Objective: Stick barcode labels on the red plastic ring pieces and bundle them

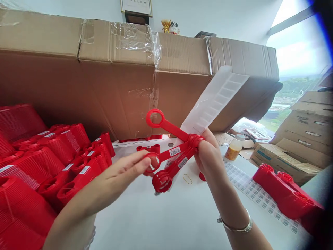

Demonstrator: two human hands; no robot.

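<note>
My right hand [211, 152] is closed around one end of several red plastic pieces with ring ends [177, 132], which look like flat ring wrenches and fan out to the left. Small white barcode labels [174, 151] are stuck on their handles. A translucent strip of label backing paper [214, 99] rises from the same hand, with pale blank rectangles down one side. My left hand [130, 168] pinches the ring end of one fanned piece between thumb and fingers. Below, the other ring ends [161, 181] overlap. Part of the right fingers is hidden behind the pieces.
Stacks of red pieces [49, 163] fill the left side. Large cardboard boxes [117, 93] wall off the back. On the white table [156, 222] lie a rubber band [187, 179], a barcode label sheet [260, 194], a jar [235, 147] and more red pieces [283, 191].
</note>
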